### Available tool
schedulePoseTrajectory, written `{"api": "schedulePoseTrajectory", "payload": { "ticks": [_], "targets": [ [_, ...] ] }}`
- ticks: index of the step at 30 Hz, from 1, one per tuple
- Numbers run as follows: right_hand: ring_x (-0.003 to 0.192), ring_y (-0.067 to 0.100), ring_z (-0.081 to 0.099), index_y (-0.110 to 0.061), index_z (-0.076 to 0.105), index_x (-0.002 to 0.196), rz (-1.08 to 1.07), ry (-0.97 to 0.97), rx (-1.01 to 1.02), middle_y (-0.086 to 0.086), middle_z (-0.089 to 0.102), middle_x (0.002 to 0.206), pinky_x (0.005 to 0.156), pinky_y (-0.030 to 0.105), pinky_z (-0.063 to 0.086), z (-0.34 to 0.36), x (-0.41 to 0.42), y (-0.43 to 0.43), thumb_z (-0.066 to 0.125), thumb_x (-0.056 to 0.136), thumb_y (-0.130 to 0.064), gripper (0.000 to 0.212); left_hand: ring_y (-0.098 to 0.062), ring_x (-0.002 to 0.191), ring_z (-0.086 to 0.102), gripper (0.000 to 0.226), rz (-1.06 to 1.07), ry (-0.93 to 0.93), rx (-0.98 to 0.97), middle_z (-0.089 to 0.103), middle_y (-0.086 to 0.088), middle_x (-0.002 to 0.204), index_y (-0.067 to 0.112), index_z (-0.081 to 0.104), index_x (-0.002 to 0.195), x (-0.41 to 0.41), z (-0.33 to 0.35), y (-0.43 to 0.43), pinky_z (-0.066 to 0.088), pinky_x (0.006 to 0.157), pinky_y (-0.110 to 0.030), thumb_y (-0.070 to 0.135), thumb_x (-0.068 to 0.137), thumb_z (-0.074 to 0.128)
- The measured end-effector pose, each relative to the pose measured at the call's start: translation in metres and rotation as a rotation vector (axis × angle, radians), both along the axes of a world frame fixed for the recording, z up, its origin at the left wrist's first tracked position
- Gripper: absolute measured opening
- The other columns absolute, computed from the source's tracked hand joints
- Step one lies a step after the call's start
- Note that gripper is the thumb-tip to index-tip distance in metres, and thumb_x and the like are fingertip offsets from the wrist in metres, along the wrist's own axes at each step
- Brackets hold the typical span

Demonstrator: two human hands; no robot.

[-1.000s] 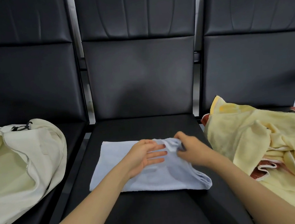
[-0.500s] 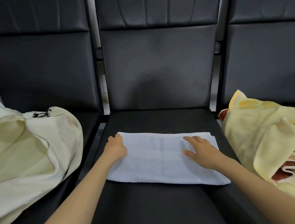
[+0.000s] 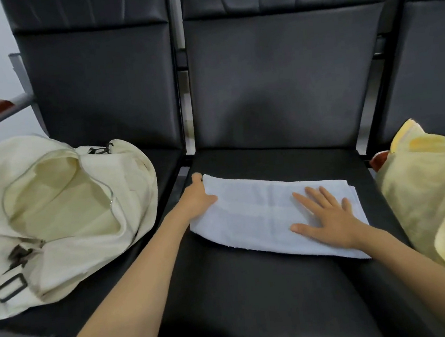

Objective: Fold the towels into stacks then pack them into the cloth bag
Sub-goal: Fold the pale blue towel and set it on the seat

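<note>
Bag (image 3: 63, 214), yellow towels (image 3: 434, 185) flank white towel (image 3: 262, 213); right fingers (image 3: 302, 200) spread, left fingers (image 3: 197, 178) pinching it.

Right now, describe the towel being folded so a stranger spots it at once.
In the row of black seats, find the middle seat. On its cushion lies a towel folded into a strip, the left hand gripping one end, the right hand pressing the other. Unlike the crumpled yellow towels beside it, it is white and smooth.
</note>
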State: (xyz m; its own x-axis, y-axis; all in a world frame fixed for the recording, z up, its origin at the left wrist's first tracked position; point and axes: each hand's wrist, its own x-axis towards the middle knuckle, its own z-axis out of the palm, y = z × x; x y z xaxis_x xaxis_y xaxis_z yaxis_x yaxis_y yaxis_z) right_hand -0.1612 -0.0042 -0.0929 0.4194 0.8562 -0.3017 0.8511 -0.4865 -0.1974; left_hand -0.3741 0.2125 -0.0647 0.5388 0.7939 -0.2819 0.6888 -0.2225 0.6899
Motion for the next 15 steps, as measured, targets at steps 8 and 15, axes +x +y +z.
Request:
{"api": "schedulePoseTrajectory", "payload": {
  "ticks": [8, 15],
  "targets": [
    [0.145, 0.021, -0.023, -0.048, -0.008, 0.148, 0.039, 0.008, -0.089, -0.006, -0.022, 0.159, 0.113, 0.060, -0.012, -0.002, -0.020, 0.007, 0.023, 0.074, -0.085, 0.089, -0.016, 0.109, 0.053, 0.047, -0.090, -0.359, -0.257, 0.047, 0.001, 0.130, 0.030, 0.053, 0.134, 0.006, 0.045, -0.016, 0.049, 0.078, -0.024, 0.012, 0.091, 0.060],
    [0.137, 0.020, 0.033, -0.025, 0.045, 0.140, 0.019, 0.124, 0.243, 0.002, 0.040, 0.148, 0.110, 0.036, 0.030, 0.018, -0.042, 0.018, 0.050, 0.095, -0.042, 0.048, -0.017, 0.111, 0.058, 0.065, -0.243, -0.425, -0.325, 0.050, -0.002, 0.133, 0.025, 0.046, 0.141, 0.034, 0.070, -0.065, 0.053, 0.091, -0.032, 0.007, 0.083, 0.068]
  ]
}}
